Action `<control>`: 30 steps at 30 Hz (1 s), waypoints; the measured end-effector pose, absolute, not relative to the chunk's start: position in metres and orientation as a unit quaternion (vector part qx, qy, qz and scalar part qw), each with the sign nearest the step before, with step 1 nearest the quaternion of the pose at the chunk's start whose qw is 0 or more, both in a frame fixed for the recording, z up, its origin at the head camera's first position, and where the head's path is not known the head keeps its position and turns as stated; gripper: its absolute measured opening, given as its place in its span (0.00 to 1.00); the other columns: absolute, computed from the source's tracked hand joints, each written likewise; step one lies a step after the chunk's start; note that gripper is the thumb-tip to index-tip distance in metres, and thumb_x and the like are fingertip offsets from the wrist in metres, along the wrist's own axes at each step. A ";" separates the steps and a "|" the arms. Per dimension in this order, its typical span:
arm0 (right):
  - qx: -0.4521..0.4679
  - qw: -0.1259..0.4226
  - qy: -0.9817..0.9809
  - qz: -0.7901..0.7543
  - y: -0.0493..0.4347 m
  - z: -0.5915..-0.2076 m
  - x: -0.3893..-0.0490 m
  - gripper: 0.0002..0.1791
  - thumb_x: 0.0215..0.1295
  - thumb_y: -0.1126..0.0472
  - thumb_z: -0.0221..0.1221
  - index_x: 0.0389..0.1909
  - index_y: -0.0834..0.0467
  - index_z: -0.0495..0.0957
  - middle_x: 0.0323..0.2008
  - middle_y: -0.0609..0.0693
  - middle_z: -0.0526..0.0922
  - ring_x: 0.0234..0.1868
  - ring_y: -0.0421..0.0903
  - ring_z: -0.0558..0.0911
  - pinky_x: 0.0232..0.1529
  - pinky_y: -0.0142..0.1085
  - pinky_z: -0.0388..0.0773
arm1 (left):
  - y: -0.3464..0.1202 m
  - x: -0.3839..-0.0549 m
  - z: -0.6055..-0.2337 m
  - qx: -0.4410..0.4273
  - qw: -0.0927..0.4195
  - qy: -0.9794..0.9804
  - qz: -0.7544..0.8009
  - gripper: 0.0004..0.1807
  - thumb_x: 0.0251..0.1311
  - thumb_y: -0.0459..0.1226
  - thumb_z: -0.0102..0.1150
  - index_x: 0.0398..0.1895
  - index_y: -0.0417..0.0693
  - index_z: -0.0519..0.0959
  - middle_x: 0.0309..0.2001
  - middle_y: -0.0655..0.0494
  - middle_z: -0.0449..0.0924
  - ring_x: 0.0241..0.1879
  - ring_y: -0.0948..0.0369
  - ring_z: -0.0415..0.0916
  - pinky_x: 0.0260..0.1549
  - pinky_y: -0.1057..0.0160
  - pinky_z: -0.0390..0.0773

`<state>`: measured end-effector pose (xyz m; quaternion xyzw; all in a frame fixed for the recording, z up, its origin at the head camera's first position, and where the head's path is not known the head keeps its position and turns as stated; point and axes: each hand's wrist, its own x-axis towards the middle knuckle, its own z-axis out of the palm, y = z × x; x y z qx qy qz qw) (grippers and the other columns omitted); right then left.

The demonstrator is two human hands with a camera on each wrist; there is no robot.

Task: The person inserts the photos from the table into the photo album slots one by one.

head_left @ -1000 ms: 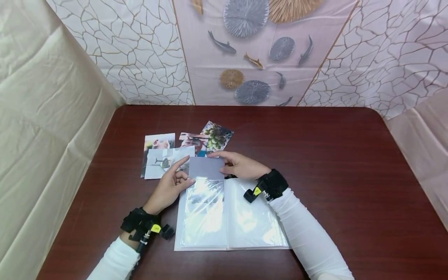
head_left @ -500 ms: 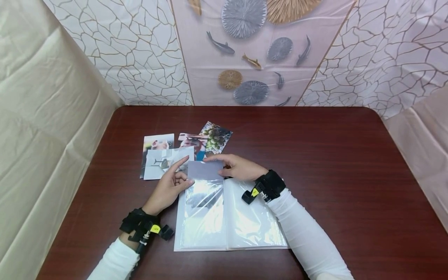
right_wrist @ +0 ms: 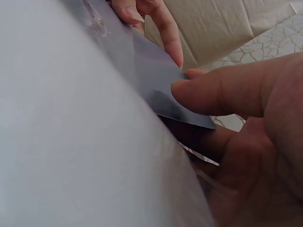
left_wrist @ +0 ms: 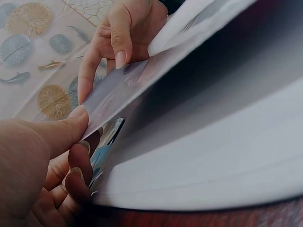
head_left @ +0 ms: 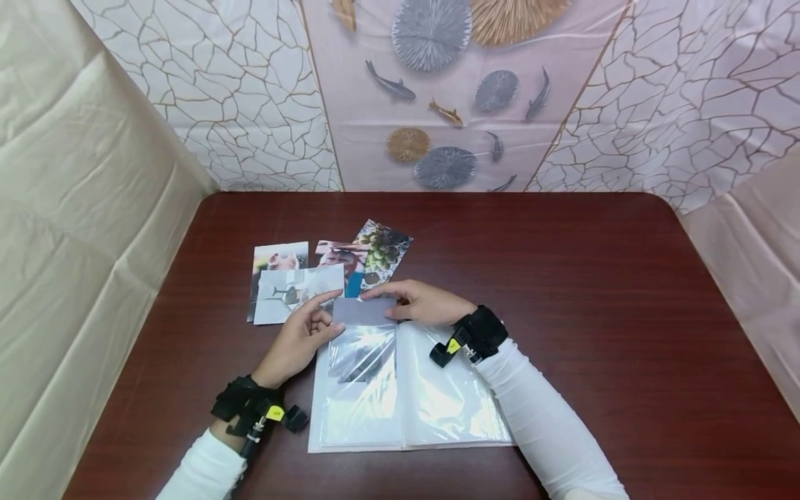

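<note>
A photo album (head_left: 459,417) with clear plastic pockets lies spread on the table. A grey-toned photo (head_left: 365,312) sits partly inside the left page's pocket (head_left: 361,420), its plain upper strip sticking out at the top. My right hand (head_left: 430,303) pinches the photo near its upper right corner, thumb on its face and fingers behind, as the right wrist view shows. My left hand (head_left: 301,342) pinches the pocket's upper left edge between thumb and curled fingers, its index finger stretched toward the photo's top corner. The left wrist view shows this page edge (left_wrist: 135,92) raised and tilted.
Behind the album lie several loose photos: one with a whale tail (head_left: 294,295), one under it (head_left: 281,258), a face close-up (head_left: 340,257) and a plant picture (head_left: 386,251). The dark red table (head_left: 594,292) ends at patterned cloth (head_left: 450,111) at the back.
The photo has slid down deeper into the pocket, pushed by my right hand moving toward me. Less of its upper strip sticks out. My left hand keeps its hold on the pocket edge.
</note>
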<state>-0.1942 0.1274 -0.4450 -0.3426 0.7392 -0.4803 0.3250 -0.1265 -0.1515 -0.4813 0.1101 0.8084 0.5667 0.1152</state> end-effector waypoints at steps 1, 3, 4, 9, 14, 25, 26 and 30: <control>-0.343 0.327 0.738 -0.480 0.127 -0.446 -0.194 0.25 0.78 0.66 0.52 0.73 0.53 0.68 0.75 0.53 0.66 0.68 0.51 0.71 0.53 0.39 0.69 | -0.152 -0.126 -0.482 0.111 0.115 0.808 0.567 0.30 0.70 0.40 0.62 0.74 0.56 0.67 0.34 0.48 0.78 0.25 0.60 0.69 0.28 0.66 0.70; -0.343 0.332 0.737 -0.479 0.127 -0.448 -0.194 0.25 0.78 0.65 0.52 0.73 0.53 0.69 0.74 0.53 0.68 0.69 0.50 0.71 0.56 0.37 0.70 | -0.152 -0.125 -0.482 0.114 0.113 0.807 0.569 0.28 0.70 0.39 0.62 0.72 0.54 0.69 0.33 0.48 0.78 0.25 0.60 0.69 0.28 0.67 0.70; -0.343 0.335 0.735 -0.479 0.126 -0.449 -0.194 0.24 0.78 0.65 0.52 0.72 0.53 0.70 0.73 0.53 0.70 0.69 0.49 0.72 0.57 0.36 0.71 | -0.152 -0.124 -0.483 0.116 0.113 0.806 0.569 0.27 0.70 0.39 0.62 0.71 0.53 0.70 0.33 0.48 0.78 0.25 0.60 0.69 0.28 0.67 0.70; -0.342 0.345 0.730 -0.480 0.124 -0.451 -0.194 0.22 0.78 0.64 0.53 0.69 0.53 0.73 0.68 0.51 0.76 0.60 0.45 0.77 0.55 0.35 0.73 | -0.153 -0.124 -0.483 0.122 0.109 0.806 0.569 0.21 0.70 0.38 0.61 0.65 0.52 0.75 0.33 0.48 0.78 0.25 0.61 0.69 0.29 0.67 0.71; -0.347 0.345 0.732 -0.474 0.123 -0.450 -0.194 0.21 0.77 0.63 0.53 0.68 0.54 0.74 0.66 0.51 0.77 0.56 0.44 0.77 0.52 0.36 0.72 | -0.152 -0.124 -0.483 0.116 0.108 0.809 0.566 0.19 0.70 0.38 0.61 0.63 0.52 0.76 0.33 0.49 0.78 0.25 0.61 0.70 0.29 0.67 0.71; -0.357 0.343 0.728 -0.474 0.125 -0.448 -0.196 0.19 0.78 0.64 0.52 0.65 0.57 0.76 0.48 0.54 0.82 0.44 0.45 0.78 0.48 0.34 0.72 | -0.150 -0.126 -0.483 0.117 0.095 0.812 0.563 0.14 0.70 0.38 0.61 0.57 0.50 0.79 0.33 0.50 0.77 0.25 0.61 0.70 0.28 0.68 0.72; -0.357 0.344 0.728 -0.474 0.125 -0.448 -0.196 0.18 0.78 0.64 0.52 0.65 0.58 0.76 0.48 0.54 0.82 0.44 0.45 0.78 0.47 0.34 0.73 | -0.150 -0.126 -0.483 0.119 0.093 0.812 0.563 0.14 0.70 0.38 0.61 0.56 0.50 0.80 0.33 0.50 0.77 0.25 0.61 0.70 0.28 0.67 0.72; -0.356 0.341 0.735 -0.465 0.125 -0.448 -0.197 0.16 0.78 0.64 0.52 0.61 0.59 0.78 0.46 0.54 0.83 0.44 0.43 0.79 0.49 0.33 0.74 | -0.151 -0.126 -0.485 0.123 0.088 0.813 0.562 0.12 0.70 0.38 0.61 0.54 0.48 0.81 0.33 0.48 0.76 0.25 0.60 0.70 0.27 0.67 0.72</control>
